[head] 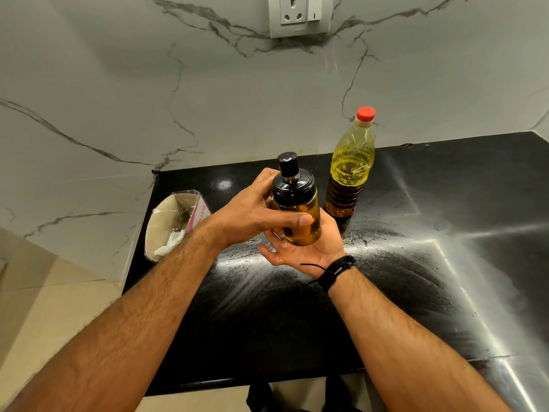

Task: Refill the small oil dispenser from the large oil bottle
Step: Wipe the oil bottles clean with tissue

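small oil dispenser (297,215) is held above the table (386,278); left hand (252,212) wraps its glass body, right hand (309,248) cups underneath. looks oily-slick and breakable, so grip the body, twist the black lid (294,185).

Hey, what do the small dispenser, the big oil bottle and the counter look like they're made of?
Dispenser: clear body, glass or hard plastic, can't tell which; glossy black top, likely plastic. Big bottle: thin clear plastic, judging by its ribbed lower half, with a matte red plastic cap. Counter: polished black stone, probably granite, since it mirrors the light.
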